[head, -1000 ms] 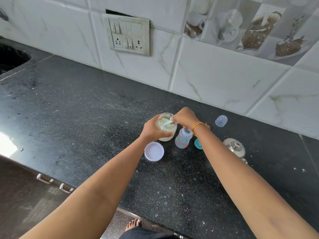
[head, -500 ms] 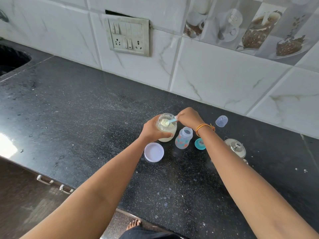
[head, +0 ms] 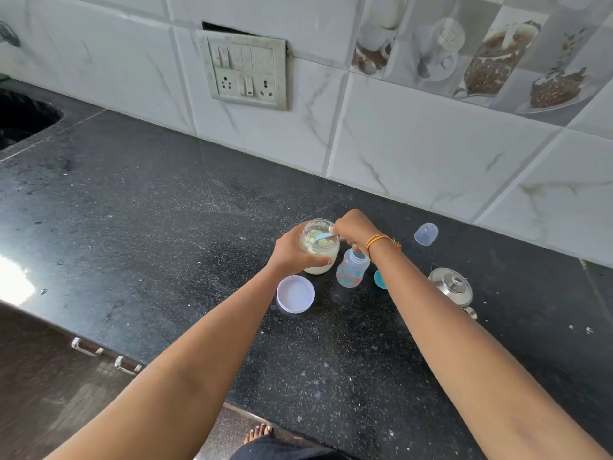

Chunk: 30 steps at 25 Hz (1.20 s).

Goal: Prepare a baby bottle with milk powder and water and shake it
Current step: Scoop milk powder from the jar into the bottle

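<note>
A clear jar of pale milk powder point(head: 320, 249) stands tilted on the black counter point(head: 166, 227), and my left hand point(head: 292, 252) grips its side. My right hand point(head: 353, 229) pinches a small blue scoop point(head: 323, 237) whose bowl is inside the jar's mouth. Just right of the jar stands an open baby bottle point(head: 352, 270), clear with orange and blue dots. The jar's white lid point(head: 295, 294) lies upside down in front of the jar. A teal bottle ring point(head: 379, 279) lies right of the bottle, partly hidden by my right forearm.
A clear bottle cap point(head: 426, 234) lies near the tiled wall. A small steel pot with a lid point(head: 450, 287) stands to the right. A socket panel point(head: 247, 73) is on the wall, and a sink point(head: 20, 119) is at the far left. Cabinet handles point(head: 99, 355) sit below the counter edge.
The scoop has dipped back down into the jar after lifting with powder half a second ago. My left hand keeps its hold on the jar.
</note>
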### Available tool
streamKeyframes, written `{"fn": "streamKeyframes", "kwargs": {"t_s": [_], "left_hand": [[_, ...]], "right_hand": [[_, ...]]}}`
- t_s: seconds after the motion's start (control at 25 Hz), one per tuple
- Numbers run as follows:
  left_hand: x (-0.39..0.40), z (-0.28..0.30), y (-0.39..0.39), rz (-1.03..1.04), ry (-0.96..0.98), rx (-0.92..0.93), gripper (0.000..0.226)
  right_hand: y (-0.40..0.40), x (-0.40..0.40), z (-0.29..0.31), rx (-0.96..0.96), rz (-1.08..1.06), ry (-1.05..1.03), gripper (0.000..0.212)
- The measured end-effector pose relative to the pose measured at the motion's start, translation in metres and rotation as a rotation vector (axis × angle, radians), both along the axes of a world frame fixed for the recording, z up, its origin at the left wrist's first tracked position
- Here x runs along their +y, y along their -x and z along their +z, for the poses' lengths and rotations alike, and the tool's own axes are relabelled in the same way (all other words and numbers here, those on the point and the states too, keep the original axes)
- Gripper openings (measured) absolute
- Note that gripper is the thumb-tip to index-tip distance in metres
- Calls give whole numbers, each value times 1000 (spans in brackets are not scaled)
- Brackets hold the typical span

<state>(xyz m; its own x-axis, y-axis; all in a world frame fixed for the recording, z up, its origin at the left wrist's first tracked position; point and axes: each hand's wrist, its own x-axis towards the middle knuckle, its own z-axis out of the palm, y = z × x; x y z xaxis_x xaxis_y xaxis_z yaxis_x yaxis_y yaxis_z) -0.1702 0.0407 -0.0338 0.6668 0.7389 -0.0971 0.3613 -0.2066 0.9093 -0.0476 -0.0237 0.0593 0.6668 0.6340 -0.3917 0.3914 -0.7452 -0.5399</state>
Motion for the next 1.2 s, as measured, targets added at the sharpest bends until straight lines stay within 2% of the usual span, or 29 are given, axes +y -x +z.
{"fn": "streamKeyframes", "kwargs": {"t_s": [0.08,0.24,0.32,0.48,0.6,0.8,1.04,1.12,1.2], "left_hand": [[0,0,0,4,8,3,77],[0,0,0,-1,4,14,80],[-1,0,0,2,0,23,80],[-2,2,-1,11,-5,23,78],[-3,3,-2,31,12,19,76],[-3,6,-1,14,24,26,77],[0,10,5,-109,31,145,102],[-4,10,8,-104,12,163,111],[-13,10,12,-58,-7,150,117]], "right_hand": [[0,0,-1,31,-17,5,12],[-10,-3,-3,12,-98,-38,31],[-13,-8,0,22,-148,-42,26],[-15,-18,5,179,-251,-38,16],[-17,-21,5,179,-233,-46,24],[-17,-21,5,158,-221,-50,26],[-10,-27,7,256,-273,-96,24],[-7,-33,9,295,-322,-135,23],[-5,-39,11,325,-355,-169,32]]}}
